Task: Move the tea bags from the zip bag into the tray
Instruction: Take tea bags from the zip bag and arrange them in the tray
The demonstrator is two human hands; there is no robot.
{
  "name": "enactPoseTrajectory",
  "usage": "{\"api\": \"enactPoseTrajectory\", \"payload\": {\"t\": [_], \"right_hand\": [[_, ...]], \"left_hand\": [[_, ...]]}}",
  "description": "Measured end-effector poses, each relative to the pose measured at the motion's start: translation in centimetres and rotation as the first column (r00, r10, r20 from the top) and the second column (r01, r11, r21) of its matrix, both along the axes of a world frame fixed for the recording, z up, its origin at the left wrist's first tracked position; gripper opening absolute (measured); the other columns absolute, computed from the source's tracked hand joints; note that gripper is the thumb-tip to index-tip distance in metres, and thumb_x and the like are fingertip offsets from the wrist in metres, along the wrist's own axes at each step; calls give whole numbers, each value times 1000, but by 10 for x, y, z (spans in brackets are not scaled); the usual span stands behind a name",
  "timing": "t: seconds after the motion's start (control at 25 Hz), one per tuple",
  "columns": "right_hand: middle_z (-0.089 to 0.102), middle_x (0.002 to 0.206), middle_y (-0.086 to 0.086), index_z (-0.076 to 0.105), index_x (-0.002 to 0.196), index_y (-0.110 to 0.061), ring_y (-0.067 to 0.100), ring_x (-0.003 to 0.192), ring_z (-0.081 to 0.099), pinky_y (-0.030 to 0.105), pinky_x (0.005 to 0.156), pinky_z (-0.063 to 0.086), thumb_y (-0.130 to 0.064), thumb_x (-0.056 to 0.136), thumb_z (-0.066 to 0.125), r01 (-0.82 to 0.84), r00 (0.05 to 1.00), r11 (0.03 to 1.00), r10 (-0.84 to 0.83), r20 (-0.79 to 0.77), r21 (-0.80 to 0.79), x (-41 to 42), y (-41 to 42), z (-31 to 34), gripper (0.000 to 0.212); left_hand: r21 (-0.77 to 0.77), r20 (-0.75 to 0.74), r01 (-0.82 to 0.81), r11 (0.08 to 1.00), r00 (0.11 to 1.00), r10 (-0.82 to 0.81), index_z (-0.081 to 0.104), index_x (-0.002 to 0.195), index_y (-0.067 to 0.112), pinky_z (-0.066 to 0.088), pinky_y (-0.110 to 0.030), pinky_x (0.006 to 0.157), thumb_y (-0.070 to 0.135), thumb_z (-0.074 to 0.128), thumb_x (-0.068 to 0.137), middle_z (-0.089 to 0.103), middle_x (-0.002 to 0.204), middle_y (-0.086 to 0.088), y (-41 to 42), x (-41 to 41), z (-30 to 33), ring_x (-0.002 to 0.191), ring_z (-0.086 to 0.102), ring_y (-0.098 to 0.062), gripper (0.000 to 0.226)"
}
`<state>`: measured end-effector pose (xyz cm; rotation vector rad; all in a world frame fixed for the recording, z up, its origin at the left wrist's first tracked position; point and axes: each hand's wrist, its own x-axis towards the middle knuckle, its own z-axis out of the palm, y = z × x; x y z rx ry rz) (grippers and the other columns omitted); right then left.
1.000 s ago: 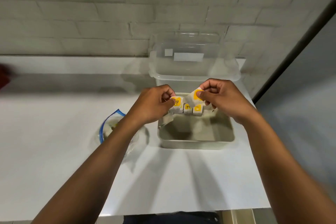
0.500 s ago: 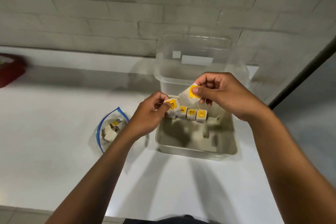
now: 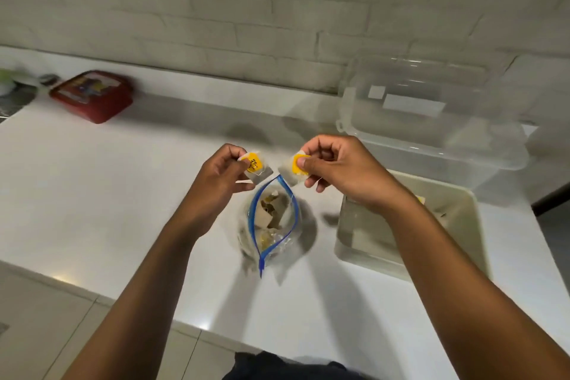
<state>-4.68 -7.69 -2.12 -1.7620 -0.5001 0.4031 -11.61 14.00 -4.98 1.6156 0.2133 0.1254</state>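
Note:
An open zip bag [image 3: 274,225] with a blue seal lies on the white counter, several tea bags inside it. My left hand [image 3: 219,176] pinches a tea bag with a yellow tag [image 3: 257,165] just above the bag's far left. My right hand [image 3: 336,166] pinches another yellow-tagged tea bag [image 3: 294,168] above the bag's far right. The beige tray [image 3: 462,225] sits to the right, partly hidden by my right forearm; a bit of yellow shows inside it.
A clear plastic container [image 3: 431,120] stands behind the tray against the brick wall. A red box [image 3: 92,95] lies at the back left. The counter's front edge runs diagonally at the lower left.
Both hands moved left from over the tray to above the zip bag, each still holding a tea bag. The camera view swung left, so the tray now sits at the right.

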Motion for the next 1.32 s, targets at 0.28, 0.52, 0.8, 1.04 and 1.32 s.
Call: {"api": "enactPoseTrajectory", "payload": {"t": [0.28,0.52,0.8,1.04,1.32], "right_hand": [[62,67,9,68,81,-15,10,56,51,30,56,44,-35,76,83,60,996,965,-76,-52,-254,-9,36,-68,26],[64,64,11,64,85,1,18,50,59,28,48,47,-21,77,83,161,964,967,-197,-178,-197,-15,45,-75,30],[69,73,9,70,94,-1,14,57,64,27,55,54,-11,89,71,130,974,986,-147,-173,-106,-10,18,-40,11],[65,66,1,73,90,-12,10,57,57,28,54,45,-15,92,69,180,982,974,-186,-32,-139,-3,-47,-6,5],[69,71,-10,76,84,-20,2,60,57,15,59,45,-22,88,73,334,941,870,-283,187,-362,10,-152,-3,5]], "left_hand": [[119,-33,65,991,998,-61,55,91,15,60,-38,79,20,54,101,67,92,-1,11,-8,-11,85,67,-18,11],[309,-62,152,939,988,-140,58,94,22,60,-42,78,26,56,99,67,97,7,15,-7,-15,85,67,-17,6],[514,5,117,850,990,-139,62,91,29,50,-15,73,30,62,94,68,89,14,6,4,-3,86,64,-1,3],[551,58,185,814,964,-259,66,90,25,47,-11,67,24,68,90,70,81,12,-50,40,16,72,65,-1,2],[593,20,320,739,912,-411,70,82,26,42,-8,61,24,73,84,70,77,13,-144,74,11,67,61,1,4]]}}
